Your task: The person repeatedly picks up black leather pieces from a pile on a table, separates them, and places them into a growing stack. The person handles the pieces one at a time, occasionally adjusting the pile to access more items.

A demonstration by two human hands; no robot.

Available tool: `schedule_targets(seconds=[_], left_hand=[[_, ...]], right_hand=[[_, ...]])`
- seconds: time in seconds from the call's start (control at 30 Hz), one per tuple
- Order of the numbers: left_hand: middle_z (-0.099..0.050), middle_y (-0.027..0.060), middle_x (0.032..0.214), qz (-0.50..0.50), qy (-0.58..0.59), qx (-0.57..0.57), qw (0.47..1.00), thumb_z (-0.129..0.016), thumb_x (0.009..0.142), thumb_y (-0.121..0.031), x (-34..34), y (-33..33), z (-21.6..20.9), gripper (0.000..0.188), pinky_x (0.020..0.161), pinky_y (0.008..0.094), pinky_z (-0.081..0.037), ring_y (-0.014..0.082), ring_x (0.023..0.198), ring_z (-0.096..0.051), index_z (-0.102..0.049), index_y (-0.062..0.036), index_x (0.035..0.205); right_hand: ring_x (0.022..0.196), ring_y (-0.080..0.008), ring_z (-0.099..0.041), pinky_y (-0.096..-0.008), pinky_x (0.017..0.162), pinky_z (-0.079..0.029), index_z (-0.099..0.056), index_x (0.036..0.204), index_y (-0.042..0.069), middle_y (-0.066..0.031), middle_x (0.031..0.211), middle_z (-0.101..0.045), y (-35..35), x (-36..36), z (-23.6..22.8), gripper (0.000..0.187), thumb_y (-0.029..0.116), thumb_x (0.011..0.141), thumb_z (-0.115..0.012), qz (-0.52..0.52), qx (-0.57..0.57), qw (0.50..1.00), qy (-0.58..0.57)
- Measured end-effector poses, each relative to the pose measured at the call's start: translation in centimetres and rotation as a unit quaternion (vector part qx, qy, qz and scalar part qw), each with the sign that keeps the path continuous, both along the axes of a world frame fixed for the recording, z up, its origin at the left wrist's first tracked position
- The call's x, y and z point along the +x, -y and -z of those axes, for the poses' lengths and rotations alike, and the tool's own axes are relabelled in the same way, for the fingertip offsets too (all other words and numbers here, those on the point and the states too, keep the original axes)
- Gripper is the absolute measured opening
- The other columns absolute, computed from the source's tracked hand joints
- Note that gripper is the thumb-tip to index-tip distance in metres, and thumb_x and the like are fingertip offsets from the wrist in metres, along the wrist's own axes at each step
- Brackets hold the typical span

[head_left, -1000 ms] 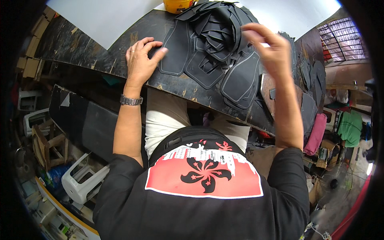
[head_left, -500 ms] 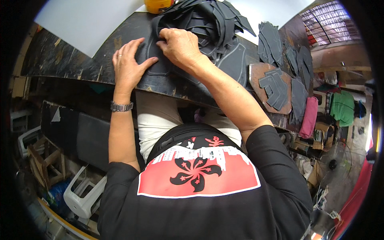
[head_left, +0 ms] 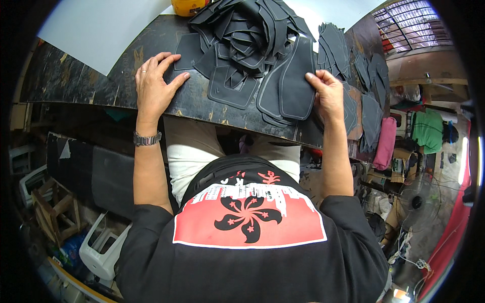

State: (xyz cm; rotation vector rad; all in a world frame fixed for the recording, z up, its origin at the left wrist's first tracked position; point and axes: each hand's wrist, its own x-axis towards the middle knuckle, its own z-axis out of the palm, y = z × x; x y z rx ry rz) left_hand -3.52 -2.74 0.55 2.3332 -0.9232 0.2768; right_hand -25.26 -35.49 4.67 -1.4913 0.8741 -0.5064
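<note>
My right hand (head_left: pixel 327 92) pinches the right edge of a black cut-out piece (head_left: pixel 298 81) with a pale line along its border. That piece lies over similar ones at the right side of a heaped pile of black pieces (head_left: pixel 247 38). My left hand (head_left: pixel 155 86) rests at the pile's left side, fingers apart, its fingertips by the edge of a small dark piece (head_left: pixel 190 50). Another outlined piece (head_left: pixel 233 86) lies flat between my hands, near the table's front edge.
The dark worn table (head_left: pixel 116 81) carries a white sheet (head_left: pixel 101 30) at left and a yellow tub (head_left: pixel 188 7) at the back. More black pieces (head_left: pixel 333 50) lie in stacks to the right, beside a pink roll (head_left: pixel 385 144). A white plastic stool (head_left: pixel 105 247) stands lower left.
My right hand has moved from the pile's left part to its right side and now grips a piece there. My left hand has shifted slightly left and down, staying spread.
</note>
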Motion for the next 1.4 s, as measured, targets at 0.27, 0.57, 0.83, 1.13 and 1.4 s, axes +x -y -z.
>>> schedule_targets(seconds=[0.27, 0.57, 0.83, 1.13, 1.4], left_hand=[[-0.063, 0.0014, 0.13, -0.005, 0.021, 0.009, 1.0, -0.079, 0.082, -0.041, -0.1, 0.0, 0.1, 0.045, 0.113, 0.0458, -0.033, 0.0262, 0.127, -0.053, -0.072, -0.0183, 0.12], [-0.064, 0.0036, 0.13, 0.0, 0.035, 0.014, 0.999, -0.079, 0.083, -0.038, 0.1, 0.2, 0.3, 0.044, 0.109, 0.0442, -0.038, 0.0279, 0.125, -0.055, -0.071, -0.0175, 0.121], [-0.062, 0.0017, 0.134, -0.005, 0.014, 0.033, 0.999, -0.077, 0.085, -0.039, 0.2, 0.2, 0.3, 0.045, 0.112, 0.0437, -0.036, 0.0269, 0.128, -0.053, -0.07, -0.0176, 0.124], [-0.064, 0.0058, 0.131, 0.017, 0.019, 0.014, 1.0, -0.078, 0.084, -0.037, 0.2, 0.4, 0.1, 0.044, 0.109, 0.0445, -0.038, 0.0289, 0.124, -0.056, -0.071, -0.0159, 0.122], [-0.057, 0.0124, 0.137, -0.04, 0.029, 0.0, 0.999, -0.08, 0.081, -0.042, 0.0, 0.2, 0.6, 0.059, 0.108, 0.0468, -0.039, 0.0347, 0.126, -0.054, -0.065, -0.0088, 0.127]], right_hand=[[0.102, -0.0316, -0.063, -0.0414, 0.088, -0.051, -0.066, 0.114, 0.006, -0.014, 0.107, -0.066, -2.9, 1.1, 0.8, 0.043, 0.014, 0.075, -0.084, -0.004, -0.595, 0.795, -0.116], [0.105, -0.0311, -0.055, -0.0429, 0.086, -0.042, -0.07, 0.103, 0.008, -0.0108, 0.11, -0.063, -10.7, 3.2, 2.1, 0.046, 0.04, 0.074, -0.084, -0.164, -0.582, 0.787, -0.125], [0.086, -0.0128, -0.061, -0.0299, 0.078, -0.049, -0.065, 0.103, 0.004, -0.0015, 0.092, -0.065, -9.7, 2.8, 0.7, 0.029, 0.01, 0.08, -0.081, -0.24, -0.175, 0.954, 0.023], [0.083, -0.0092, -0.055, -0.0236, 0.077, -0.043, -0.067, 0.089, 0.002, 0.0018, 0.088, -0.063, 5.7, -9.4, -7.4, 0.015, 0.007, 0.081, -0.056, -0.204, -0.219, 0.953, -0.057], [0.115, -0.0357, -0.06, -0.0446, 0.097, -0.049, -0.068, 0.122, 0.011, -0.0169, 0.12, -0.064, 5.3, -5.8, -3.0, 0.043, 0.01, 0.079, -0.072, -0.035, -0.607, 0.755, -0.244]])
